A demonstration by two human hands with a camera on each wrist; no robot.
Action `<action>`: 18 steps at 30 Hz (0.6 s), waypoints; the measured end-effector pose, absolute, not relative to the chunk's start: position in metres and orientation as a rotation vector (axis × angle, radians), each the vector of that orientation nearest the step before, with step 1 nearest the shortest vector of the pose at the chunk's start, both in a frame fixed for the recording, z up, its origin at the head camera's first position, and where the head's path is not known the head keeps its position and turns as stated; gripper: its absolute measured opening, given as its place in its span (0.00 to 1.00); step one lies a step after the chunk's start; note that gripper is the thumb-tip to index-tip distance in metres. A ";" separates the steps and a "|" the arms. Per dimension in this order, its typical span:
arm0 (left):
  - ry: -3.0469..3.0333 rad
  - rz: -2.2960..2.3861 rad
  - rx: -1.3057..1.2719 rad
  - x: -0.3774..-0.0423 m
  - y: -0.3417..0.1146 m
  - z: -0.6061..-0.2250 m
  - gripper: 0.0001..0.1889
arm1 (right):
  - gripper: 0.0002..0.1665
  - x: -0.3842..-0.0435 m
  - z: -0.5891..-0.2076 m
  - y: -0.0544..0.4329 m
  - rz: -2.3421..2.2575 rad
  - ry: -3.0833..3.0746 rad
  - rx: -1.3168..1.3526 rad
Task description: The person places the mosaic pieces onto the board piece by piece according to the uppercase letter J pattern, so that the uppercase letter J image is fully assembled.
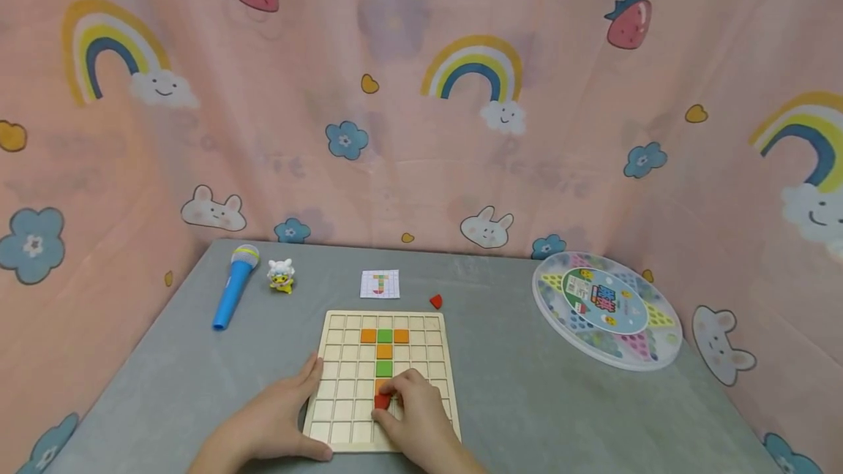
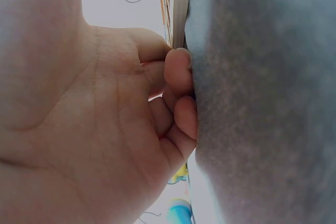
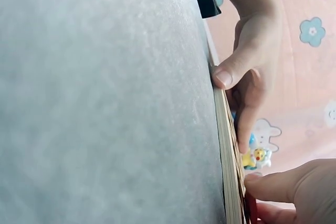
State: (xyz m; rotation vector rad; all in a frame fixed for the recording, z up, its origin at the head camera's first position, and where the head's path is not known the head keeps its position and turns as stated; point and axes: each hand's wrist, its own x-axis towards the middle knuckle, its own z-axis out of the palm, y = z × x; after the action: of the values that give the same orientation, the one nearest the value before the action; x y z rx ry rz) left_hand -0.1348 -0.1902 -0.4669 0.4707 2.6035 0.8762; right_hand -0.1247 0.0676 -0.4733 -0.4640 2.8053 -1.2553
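Note:
On the table lies a wooden grid board [image 1: 342, 390] with orange and green square tiles [image 1: 384, 368] forming a bar and a column below it. My right hand [image 1: 421, 415] pinches a small red piece [image 1: 381, 402] between thumb and fingers, at the lower end of that column. An orange tile just above it is partly covered by the fingers. My left hand [image 1: 276, 415] rests against the board's left side, its thumb by the near left corner. In the right wrist view, the left thumb [image 3: 224, 78] touches the board's near edge.
Behind the board are a small pattern card [image 1: 380, 284] and another red piece [image 1: 436, 301]. A blue toy microphone [image 1: 235, 287] and a little figurine [image 1: 281, 276] are at the back left. A round game board [image 1: 607, 311] lies at the right; a patterned curtain [image 1: 408, 167] surrounds the table.

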 end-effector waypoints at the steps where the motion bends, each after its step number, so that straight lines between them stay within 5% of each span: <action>1: 2.607 0.859 0.483 -0.135 -0.191 -0.467 0.74 | 0.13 -0.125 -0.473 0.068 -1.236 2.810 -0.458; 18: 2.628 0.872 0.513 -0.133 -0.191 -0.467 0.73 | 0.08 -0.128 -0.472 0.074 -1.173 2.859 -0.531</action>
State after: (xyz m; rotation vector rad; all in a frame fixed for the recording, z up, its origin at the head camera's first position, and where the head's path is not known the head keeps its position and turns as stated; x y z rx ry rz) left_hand -0.1327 -0.1914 -0.4672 0.5133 2.6280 0.8717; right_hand -0.1282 0.0737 -0.4723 -0.5314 2.8595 -1.1726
